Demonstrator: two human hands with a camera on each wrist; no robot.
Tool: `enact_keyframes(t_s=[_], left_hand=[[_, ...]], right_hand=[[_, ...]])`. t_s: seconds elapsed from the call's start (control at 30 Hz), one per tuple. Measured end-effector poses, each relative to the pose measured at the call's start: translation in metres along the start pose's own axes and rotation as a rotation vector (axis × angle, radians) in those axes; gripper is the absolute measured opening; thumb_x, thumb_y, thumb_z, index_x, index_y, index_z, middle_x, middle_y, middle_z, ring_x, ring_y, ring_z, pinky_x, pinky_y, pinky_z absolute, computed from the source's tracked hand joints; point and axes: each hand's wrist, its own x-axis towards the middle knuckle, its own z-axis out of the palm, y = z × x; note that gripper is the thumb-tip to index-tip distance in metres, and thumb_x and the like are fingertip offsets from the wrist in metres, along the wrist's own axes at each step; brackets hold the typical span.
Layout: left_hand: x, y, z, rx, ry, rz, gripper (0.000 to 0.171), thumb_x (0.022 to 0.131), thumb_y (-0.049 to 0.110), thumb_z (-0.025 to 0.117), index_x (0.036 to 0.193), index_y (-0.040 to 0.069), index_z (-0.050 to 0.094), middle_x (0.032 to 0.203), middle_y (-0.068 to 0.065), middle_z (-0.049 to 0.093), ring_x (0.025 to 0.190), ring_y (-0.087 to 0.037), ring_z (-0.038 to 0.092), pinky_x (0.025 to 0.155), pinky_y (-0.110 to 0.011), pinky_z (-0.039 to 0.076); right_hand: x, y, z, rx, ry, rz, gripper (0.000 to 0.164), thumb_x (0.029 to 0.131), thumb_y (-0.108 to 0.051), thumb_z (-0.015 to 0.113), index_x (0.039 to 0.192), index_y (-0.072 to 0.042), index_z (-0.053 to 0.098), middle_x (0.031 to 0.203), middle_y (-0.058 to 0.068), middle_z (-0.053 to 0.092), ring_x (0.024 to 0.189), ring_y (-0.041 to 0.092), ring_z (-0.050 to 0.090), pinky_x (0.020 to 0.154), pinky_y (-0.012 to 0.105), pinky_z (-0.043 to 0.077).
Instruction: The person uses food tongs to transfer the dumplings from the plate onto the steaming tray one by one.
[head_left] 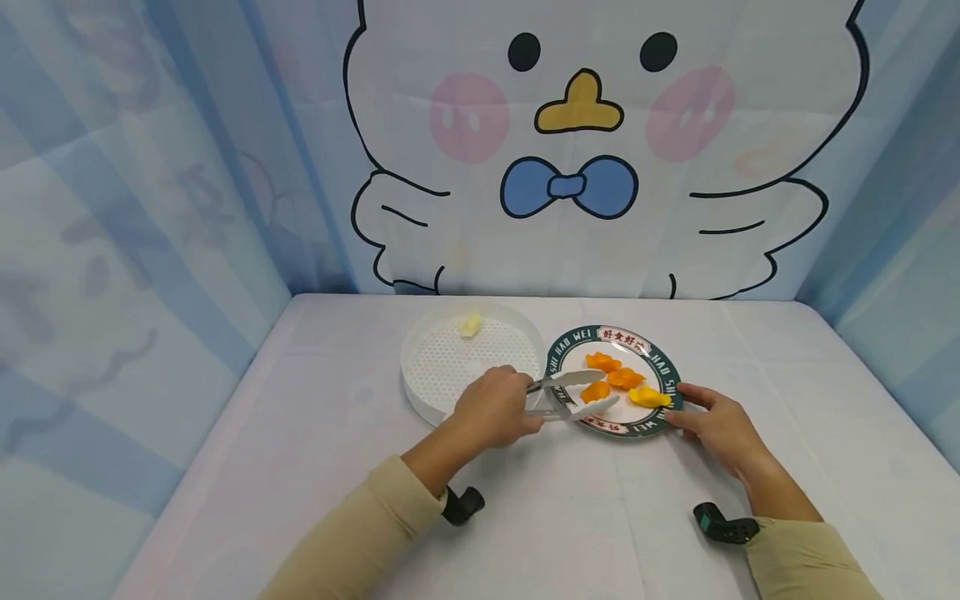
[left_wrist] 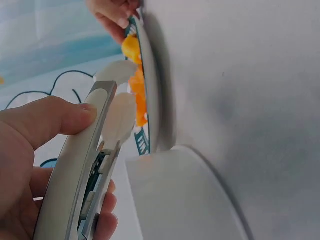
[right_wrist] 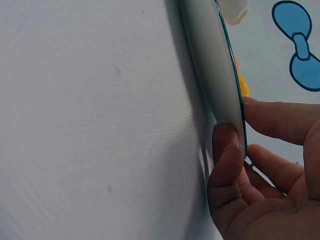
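My left hand [head_left: 495,406] grips a pair of tongs [left_wrist: 75,165], its thumb on the upper arm and fingers round the lower one. The spread white tips of the tongs [head_left: 592,407] reach over a green-rimmed plate [head_left: 666,371]. On that plate lie several orange pieces [head_left: 626,379] and a yellow piece [head_left: 649,397]; one orange piece [head_left: 596,392] shows between the tong tips in the head view. At the plate's right edge my right hand [head_left: 712,425] pinches the rim, thumb on top and fingers underneath, as the right wrist view shows.
A round white steamer tray [head_left: 431,367] with a perforated base stands left of the plate, partly behind my left hand. One pale yellow piece [head_left: 471,325] sits toward its back. The white table [head_left: 315,433] ends at a printed curtain [head_left: 465,242] behind.
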Motion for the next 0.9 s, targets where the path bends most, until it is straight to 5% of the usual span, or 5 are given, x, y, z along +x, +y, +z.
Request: enact_keyframes(t_s=[0.9], left_hand=[[-0.002,-0.011,-0.002,-0.044,0.051,-0.007,0.026,0.083,0.026,0.079,0.101,0.009,0.075,0.078,0.004,0.057,0.069,-0.013,0.052,0.056,-0.024,0.044]], right_hand=[[0.000,0.001,0.000,0.003,0.004,-0.018,0.073,0.096,-0.024,0.066,0.154,0.004,0.029,0.153,0.031,0.030,0.097,0.029,0.051,0.071,0.022,0.049]])
